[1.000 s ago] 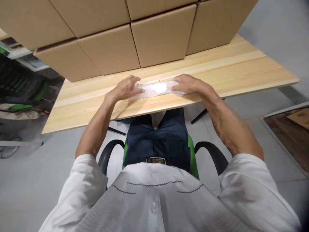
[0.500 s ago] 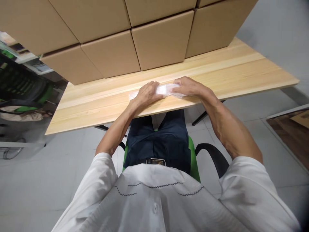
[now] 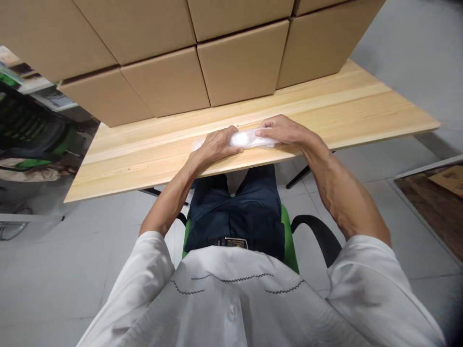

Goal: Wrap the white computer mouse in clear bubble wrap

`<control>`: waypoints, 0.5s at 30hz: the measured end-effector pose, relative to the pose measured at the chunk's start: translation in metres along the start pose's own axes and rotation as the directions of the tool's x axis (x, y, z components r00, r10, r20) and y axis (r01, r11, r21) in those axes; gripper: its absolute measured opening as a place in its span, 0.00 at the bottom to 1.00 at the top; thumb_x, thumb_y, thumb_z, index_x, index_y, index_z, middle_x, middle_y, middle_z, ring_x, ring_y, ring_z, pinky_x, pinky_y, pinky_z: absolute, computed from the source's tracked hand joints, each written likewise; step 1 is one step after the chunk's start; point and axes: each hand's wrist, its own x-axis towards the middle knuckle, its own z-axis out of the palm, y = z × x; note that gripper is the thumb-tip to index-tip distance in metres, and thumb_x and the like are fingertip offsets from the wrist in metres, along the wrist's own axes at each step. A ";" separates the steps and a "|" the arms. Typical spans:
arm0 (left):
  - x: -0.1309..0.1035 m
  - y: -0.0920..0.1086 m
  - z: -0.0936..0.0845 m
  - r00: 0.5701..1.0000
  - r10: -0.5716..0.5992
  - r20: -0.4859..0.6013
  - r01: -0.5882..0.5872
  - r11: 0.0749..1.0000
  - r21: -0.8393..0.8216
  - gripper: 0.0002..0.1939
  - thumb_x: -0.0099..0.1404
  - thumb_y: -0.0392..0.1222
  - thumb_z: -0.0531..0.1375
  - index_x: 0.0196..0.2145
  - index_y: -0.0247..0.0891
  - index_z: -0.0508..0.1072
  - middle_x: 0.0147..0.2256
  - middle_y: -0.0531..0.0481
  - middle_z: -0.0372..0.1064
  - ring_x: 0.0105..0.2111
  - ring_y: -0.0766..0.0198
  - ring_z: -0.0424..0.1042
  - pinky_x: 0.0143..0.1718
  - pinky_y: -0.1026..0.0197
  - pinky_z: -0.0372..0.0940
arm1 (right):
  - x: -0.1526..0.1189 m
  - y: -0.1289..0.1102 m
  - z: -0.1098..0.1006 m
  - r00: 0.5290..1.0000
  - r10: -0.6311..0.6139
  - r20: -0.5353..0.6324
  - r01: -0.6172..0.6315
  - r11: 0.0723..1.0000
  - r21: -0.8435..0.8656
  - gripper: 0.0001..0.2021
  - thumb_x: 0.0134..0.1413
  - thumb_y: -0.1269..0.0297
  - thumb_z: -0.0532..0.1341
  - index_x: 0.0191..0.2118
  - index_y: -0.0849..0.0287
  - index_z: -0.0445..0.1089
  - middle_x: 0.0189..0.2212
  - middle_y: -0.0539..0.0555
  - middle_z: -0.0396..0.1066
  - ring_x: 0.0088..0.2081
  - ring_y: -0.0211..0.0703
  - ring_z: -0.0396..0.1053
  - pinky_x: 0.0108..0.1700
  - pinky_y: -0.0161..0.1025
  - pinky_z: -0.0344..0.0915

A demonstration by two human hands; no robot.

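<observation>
A whitish, translucent plastic-wrapped bundle [image 3: 246, 139] lies across the wooden table [image 3: 126, 166], near its front edge. My left hand [image 3: 218, 144] grips its left part, with the thumb along the near side; some thin plastic sticks out to the left beneath that hand. At the right end, my right hand [image 3: 277, 130] closes on the bundle, thumb and fingers on the wrap. A stretch of the bundle shows between the two hands. What is inside the wrap cannot be made out.
Stacked cardboard boxes [image 3: 238, 62] stand along the table's far side, just beyond my hands. A black and green chair [image 3: 32, 125] is at the far left. Below the table are my legs and the black armrest [image 3: 318, 236] of my green seat.
My left hand has shifted slightly left along the bundle, and more of the wrap shows between my hands. My right hand has barely moved.
</observation>
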 end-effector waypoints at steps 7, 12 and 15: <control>-0.003 0.002 -0.005 0.999 -0.015 0.053 0.013 0.999 0.039 0.33 0.82 0.66 0.74 0.70 0.39 0.82 0.65 0.32 0.88 0.65 0.33 0.85 0.63 0.45 0.73 | 0.004 0.003 -0.005 0.997 -0.074 -0.003 0.074 0.993 -0.092 0.22 0.60 0.43 0.83 0.34 0.52 0.77 0.29 0.50 0.73 0.36 0.47 0.68 0.37 0.42 0.62; 0.000 0.000 -0.006 0.998 -0.036 0.055 0.031 0.995 0.096 0.32 0.82 0.69 0.75 0.63 0.39 0.82 0.60 0.30 0.89 0.61 0.32 0.85 0.60 0.45 0.72 | 0.004 0.005 -0.002 0.994 -0.102 -0.026 0.099 0.991 -0.087 0.19 0.62 0.47 0.82 0.34 0.52 0.78 0.31 0.51 0.75 0.39 0.48 0.69 0.39 0.43 0.64; 0.004 -0.002 -0.006 0.997 -0.053 0.053 0.047 0.993 0.113 0.30 0.81 0.69 0.75 0.61 0.40 0.83 0.59 0.30 0.89 0.60 0.31 0.86 0.60 0.44 0.73 | 0.004 0.006 0.000 0.995 -0.098 -0.035 0.095 0.992 -0.082 0.19 0.62 0.48 0.82 0.34 0.53 0.78 0.31 0.50 0.75 0.38 0.47 0.69 0.40 0.42 0.64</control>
